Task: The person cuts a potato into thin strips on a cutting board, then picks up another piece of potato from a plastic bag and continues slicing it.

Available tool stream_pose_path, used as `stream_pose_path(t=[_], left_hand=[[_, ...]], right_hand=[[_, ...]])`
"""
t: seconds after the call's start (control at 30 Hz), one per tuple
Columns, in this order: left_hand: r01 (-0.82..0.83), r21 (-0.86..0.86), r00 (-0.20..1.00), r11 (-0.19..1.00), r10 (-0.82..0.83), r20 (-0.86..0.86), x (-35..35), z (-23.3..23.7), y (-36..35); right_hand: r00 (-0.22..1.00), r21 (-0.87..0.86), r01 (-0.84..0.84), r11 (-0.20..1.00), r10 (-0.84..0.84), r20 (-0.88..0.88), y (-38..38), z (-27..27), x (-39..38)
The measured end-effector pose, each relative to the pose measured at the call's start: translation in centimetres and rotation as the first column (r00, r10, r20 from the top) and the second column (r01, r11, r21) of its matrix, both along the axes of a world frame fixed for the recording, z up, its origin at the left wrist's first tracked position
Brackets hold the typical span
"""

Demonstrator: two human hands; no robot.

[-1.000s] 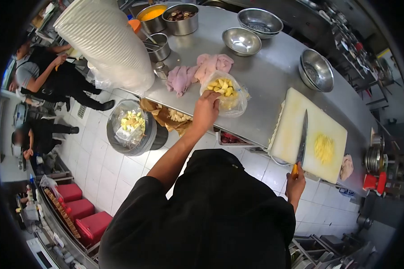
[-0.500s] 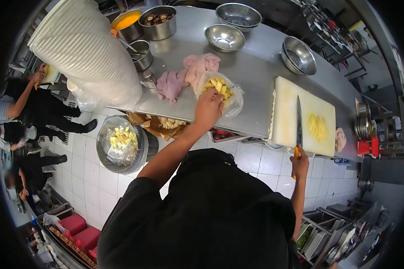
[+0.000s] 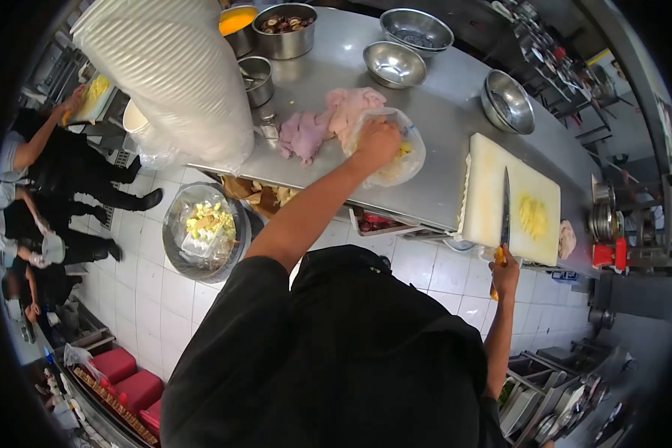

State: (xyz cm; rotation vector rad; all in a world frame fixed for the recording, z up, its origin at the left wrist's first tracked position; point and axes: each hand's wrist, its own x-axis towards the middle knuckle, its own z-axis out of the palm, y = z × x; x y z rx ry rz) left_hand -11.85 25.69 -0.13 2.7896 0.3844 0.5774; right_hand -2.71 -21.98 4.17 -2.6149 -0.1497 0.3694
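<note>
Right hand [image 3: 506, 275], at the near tabletop [image 3: 440, 112] edge, grasps the knife [image 3: 505, 213], blade resting on the cutting board [image 3: 485, 187] beside a pile of yellow shreds [image 3: 532, 215], judged already cut. Farther left, left hand [image 3: 378, 142] reaches into the bag of yellow chunks [image 3: 409, 166]; its grip cannot be told. Bag contents appear left to cut.

Steel bowls [image 3: 394, 63], pink cloths [image 3: 328, 123]

Steel bench [image 3: 440, 112], clear bag of yellow chunks [image 3: 409, 163] under the left hand [image 3: 377, 142], pink cloths [image 3: 325, 123] just left of it, white cutting board [image 3: 493, 172] with knife [image 3: 505, 205] and yellow shreds [image 3: 532, 215] beyond the right hand [image 3: 506, 275], steel bowls [image 3: 393, 63] farther out
</note>
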Motion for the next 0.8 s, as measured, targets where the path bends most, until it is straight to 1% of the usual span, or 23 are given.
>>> stream_pose_path(t=[0.03, 0.07, 0.1, 0.13, 0.17, 0.2, 0.27, 0.33, 0.37, 0.47, 0.57, 0.6, 0.63, 0.67, 0.7, 0.77, 0.8], left_hand=[[0.031, -0.006, 0.997, 1.000, -0.031, -0.068, 0.9, -0.3, 0.8], [0.048, -0.063, 0.981, 0.997, -0.059, -0.183, 1.7, 0.2, 1.5], [0.060, -0.119, 0.950, 0.991, -0.093, -0.297, 2.3, 1.0, 2.3], [0.066, -0.171, 0.905, 0.983, -0.131, -0.406, 2.8, 1.7, 3.0], [0.122, -0.173, 0.929, 0.977, -0.174, -0.327, 2.8, 1.9, 3.6], [0.122, -0.182, 0.920, 0.976, -0.180, -0.348, 2.9, 2.1, 3.7], [0.113, -0.194, 0.906, 0.974, -0.181, -0.383, 3.5, 2.6, 3.9], [0.041, -0.191, 0.935, 0.981, -0.105, -0.338, 3.6, 2.6, 3.4], [0.006, -0.194, 0.946, 0.981, -0.068, -0.316, 3.6, 2.3, 2.9], [-0.023, -0.222, 0.990, 0.975, -0.008, -0.141, 3.2, 0.8, 2.8], [0.039, -0.339, 0.999, 0.940, -0.025, 0.046, 1.0, 2.2, 3.0], [0.080, -0.491, 0.993, 0.867, -0.028, 0.112, 0.5, 2.0, 3.6], [0.122, -0.629, 0.985, 0.768, -0.017, 0.170, -0.3, 1.7, 4.2], [0.164, -0.746, 0.975, 0.646, 0.007, 0.221, -0.9, 1.4, 4.4], [0.173, -0.845, 0.972, 0.506, 0.051, 0.229, -2.0, 2.5, 4.0], [0.185, -0.964, 0.964, 0.189, 0.156, 0.215, -5.0, 6.1, 2.8], [0.184, -0.972, 0.960, 0.144, 0.187, 0.209, -5.8, 6.2, 2.5]], right_hand=[[1.000, 0.000, 0.007, 1.000, -0.007, -0.004, 0.1, 0.3, -0.2], [1.000, 0.000, 0.017, 1.000, -0.017, -0.010, 0.5, 0.6, -0.4], [0.999, 0.002, 0.029, 1.000, -0.029, -0.017, 0.6, 0.7, -0.5], [1.000, 0.005, -0.005, 1.000, 0.005, 0.031, 0.3, 0.3, -0.4], [0.996, 0.006, -0.040, 0.999, 0.039, 0.079, 0.2, -0.1, -0.4], [0.989, 0.003, -0.077, 0.997, 0.076, 0.127, -0.1, -0.4, -0.3], [0.996, -0.036, -0.022, 0.999, 0.025, 0.088, 0.0, -0.3, -0.3], [0.999, -0.055, 0.023, 0.998, -0.020, 0.045, 0.6, 0.2, -0.6], [0.999, -0.062, 0.020, 0.998, -0.017, 0.048, 0.7, 0.4, -0.8], [0.998, -0.079, 0.001, 0.997, 0.004, 0.065, 0.8, 0.7, -0.7], [0.995, -0.084, -0.013, 0.996, 0.022, 0.099, 0.6, 0.2, -0.9], [0.994, -0.087, -0.016, 0.996, 0.025, 0.111, 0.6, 0.3, -0.8], [0.992, -0.091, -0.019, 0.996, 0.030, 0.120, 0.6, 0.3, -0.9], [0.991, -0.083, -0.024, 0.996, 0.035, 0.131, 0.6, 0.2, -1.0], [0.989, -0.076, -0.033, 0.997, 0.044, 0.142, 0.5, 0.2, -1.0], [0.983, -0.080, -0.057, 0.995, 0.070, 0.169, 0.1, -0.5, -0.7], [0.989, -0.071, -0.035, 0.997, 0.044, 0.140, 0.4, -0.3, -0.9]])
